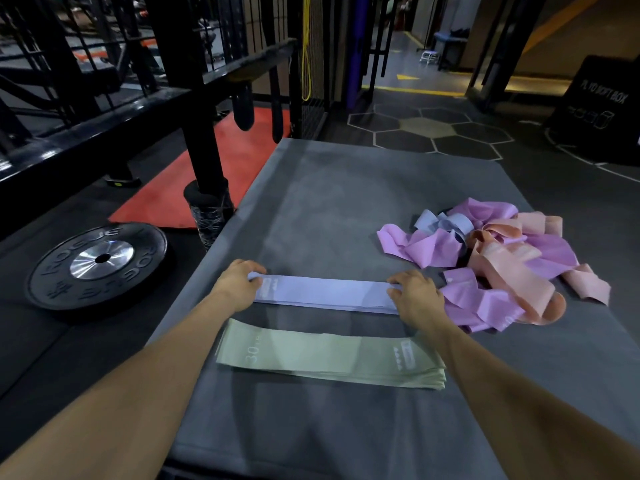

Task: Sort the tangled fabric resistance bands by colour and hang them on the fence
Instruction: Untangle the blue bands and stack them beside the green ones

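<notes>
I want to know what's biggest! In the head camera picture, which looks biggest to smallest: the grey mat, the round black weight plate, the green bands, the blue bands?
1. Grey mat
2. Black weight plate
3. Green bands
4. Blue bands

The plate and green bands look close in size; the green ones lie nearer the camera, so that pair is unsure.

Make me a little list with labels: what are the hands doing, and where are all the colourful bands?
left hand: fingers on the left end of the lilac-blue bands
right hand: fingers on their right end
lilac-blue bands: flat stack on the grey mat
green bands: flat stack, nearer the person
tangled pile: pink, peach and lilac-blue bands, to the right
hung on the fence: none seen
</notes>
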Demonstrator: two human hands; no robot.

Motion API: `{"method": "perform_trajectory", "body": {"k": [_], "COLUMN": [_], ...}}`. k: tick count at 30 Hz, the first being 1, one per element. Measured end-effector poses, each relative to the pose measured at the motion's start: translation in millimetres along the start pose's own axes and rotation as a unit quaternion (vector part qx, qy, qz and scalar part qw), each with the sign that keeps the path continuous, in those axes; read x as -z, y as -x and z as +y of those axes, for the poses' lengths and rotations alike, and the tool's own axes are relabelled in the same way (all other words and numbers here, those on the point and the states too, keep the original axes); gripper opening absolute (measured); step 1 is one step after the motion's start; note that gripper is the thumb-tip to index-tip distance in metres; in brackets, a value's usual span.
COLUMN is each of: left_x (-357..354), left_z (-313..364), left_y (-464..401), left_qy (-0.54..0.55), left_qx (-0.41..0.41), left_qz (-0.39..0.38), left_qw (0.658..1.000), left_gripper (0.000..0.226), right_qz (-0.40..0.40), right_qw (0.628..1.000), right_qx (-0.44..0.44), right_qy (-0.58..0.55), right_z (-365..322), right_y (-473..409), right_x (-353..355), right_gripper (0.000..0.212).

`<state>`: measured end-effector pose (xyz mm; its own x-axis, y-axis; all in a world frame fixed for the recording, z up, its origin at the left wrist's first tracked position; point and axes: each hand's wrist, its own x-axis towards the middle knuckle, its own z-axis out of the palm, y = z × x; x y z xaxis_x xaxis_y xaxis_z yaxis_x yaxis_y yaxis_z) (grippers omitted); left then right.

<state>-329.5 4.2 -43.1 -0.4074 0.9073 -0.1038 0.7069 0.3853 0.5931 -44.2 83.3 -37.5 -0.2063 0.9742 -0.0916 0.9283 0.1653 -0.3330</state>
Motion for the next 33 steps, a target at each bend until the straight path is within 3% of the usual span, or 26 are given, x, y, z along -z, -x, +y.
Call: {"method": "perform_trajectory", "body": {"k": [7, 12, 24, 27, 30, 33], "left_x": [1, 4, 2, 0, 1, -2], "left_z": [1, -3, 3, 3, 12, 29], "left_y": [2, 6, 6, 3, 6, 10], "left_qy": [0.027, 0.030, 0.008, 0.001, 0.017, -0.050], "left_qx": [0.002, 0.029, 0.049, 0.004, -0.087, -0.185], "left_qz": [0.019, 0.013, 0.051, 0.066, 0.072, -0.022], "left_qw": [0.999, 0.999, 0.997, 0.998, 0.993, 0.981], "left_gripper": [0.034, 0.037, 0.036, 0.032, 0.034, 0.053], "right_qz": [0.017, 0.012, 0.055, 0.033, -0.027, -0.079], "right_qw": [0.999, 0.999, 0.998, 0.999, 0.998, 0.994], "right_qx": [-0.006, -0.007, 0.010, 0.018, 0.053, 0.076], "right_qy": [0.035, 0.033, 0.004, -0.012, -0.028, -0.026], "right_z": [-2, 11, 14, 12, 13, 16], "right_y": [3, 5, -2, 1, 2, 5], "right_x": [2, 3, 0, 3, 11, 16], "right_gripper": [0.032, 0.043, 0.025, 0.033, 0.055, 0.074]}}
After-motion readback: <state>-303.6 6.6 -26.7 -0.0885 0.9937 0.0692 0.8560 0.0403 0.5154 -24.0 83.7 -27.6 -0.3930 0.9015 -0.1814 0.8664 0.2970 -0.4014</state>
